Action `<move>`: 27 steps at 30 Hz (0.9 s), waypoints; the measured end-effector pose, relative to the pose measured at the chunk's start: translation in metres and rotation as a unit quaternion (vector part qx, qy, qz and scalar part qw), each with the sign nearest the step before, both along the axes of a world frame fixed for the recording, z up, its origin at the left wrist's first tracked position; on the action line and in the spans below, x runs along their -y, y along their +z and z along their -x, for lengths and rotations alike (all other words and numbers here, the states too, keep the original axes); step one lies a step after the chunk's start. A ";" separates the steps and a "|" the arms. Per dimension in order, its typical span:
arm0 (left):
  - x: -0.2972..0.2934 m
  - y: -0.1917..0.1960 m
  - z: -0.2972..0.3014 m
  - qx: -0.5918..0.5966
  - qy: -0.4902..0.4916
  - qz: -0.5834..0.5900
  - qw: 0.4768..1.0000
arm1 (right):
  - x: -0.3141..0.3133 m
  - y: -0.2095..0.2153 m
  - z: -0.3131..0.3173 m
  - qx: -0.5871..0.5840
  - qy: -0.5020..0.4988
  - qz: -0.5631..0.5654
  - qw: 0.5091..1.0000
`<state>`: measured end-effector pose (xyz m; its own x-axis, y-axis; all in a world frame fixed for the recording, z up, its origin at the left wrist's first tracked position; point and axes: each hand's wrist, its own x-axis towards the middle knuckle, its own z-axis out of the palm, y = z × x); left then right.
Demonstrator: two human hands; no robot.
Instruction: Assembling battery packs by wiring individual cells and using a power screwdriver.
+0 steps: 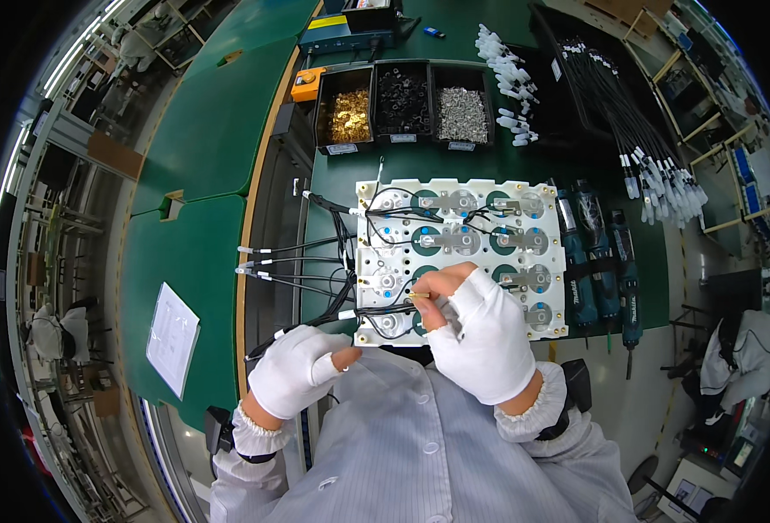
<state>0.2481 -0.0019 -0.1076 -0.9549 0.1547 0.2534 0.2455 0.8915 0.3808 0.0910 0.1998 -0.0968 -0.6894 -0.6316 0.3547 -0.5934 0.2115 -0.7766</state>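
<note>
Right hand (481, 336) grip pinching brass part (418, 295), over white tray (549, 261)

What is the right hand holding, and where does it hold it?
The right hand pinches a small brass part by one end between bare fingertips, over the white board. The left hand holds nothing visible.

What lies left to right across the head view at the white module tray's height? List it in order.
White paper sheet → black wire leads with white ends → white module tray → blue-and-black power screwdrivers.
</note>
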 end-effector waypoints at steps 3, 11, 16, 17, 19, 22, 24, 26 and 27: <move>-0.006 0.000 -0.005 -0.003 0.066 -0.096 0.993 | 0.001 -0.003 0.001 -0.012 0.001 0.005 1.000; -0.012 0.016 0.006 0.102 0.170 -0.508 0.838 | 0.010 0.017 -0.008 0.045 0.205 0.082 0.974; -0.008 0.032 0.027 0.194 0.136 -0.502 0.832 | 0.022 0.016 0.003 -0.112 0.222 0.070 0.966; -0.005 0.034 0.031 0.192 0.137 -0.503 0.831 | 0.023 0.016 0.005 -0.113 0.224 0.069 0.966; 0.002 0.037 0.036 0.208 0.084 -0.437 0.871 | 0.024 0.016 0.008 -0.104 0.248 0.077 0.960; 0.007 0.037 0.041 0.223 0.084 -0.413 0.879 | 0.025 0.017 0.012 -0.106 0.271 0.067 0.954; 0.010 0.035 0.043 0.221 0.075 -0.396 0.888 | 0.026 0.016 0.016 -0.101 0.284 0.056 0.952; 0.013 0.035 0.045 0.215 0.060 -0.387 0.895 | 0.028 0.016 0.019 -0.097 0.298 0.046 0.949; 0.014 0.036 0.045 0.214 0.061 -0.388 0.894 | 0.030 0.016 0.019 -0.096 0.299 0.046 0.948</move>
<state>0.2026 -0.0160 -0.0714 -0.9880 -0.0203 -0.1532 -0.1513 0.3278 0.9325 0.0715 0.1700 -0.0809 -0.1357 -0.8492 0.5104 -0.7179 -0.2708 -0.6413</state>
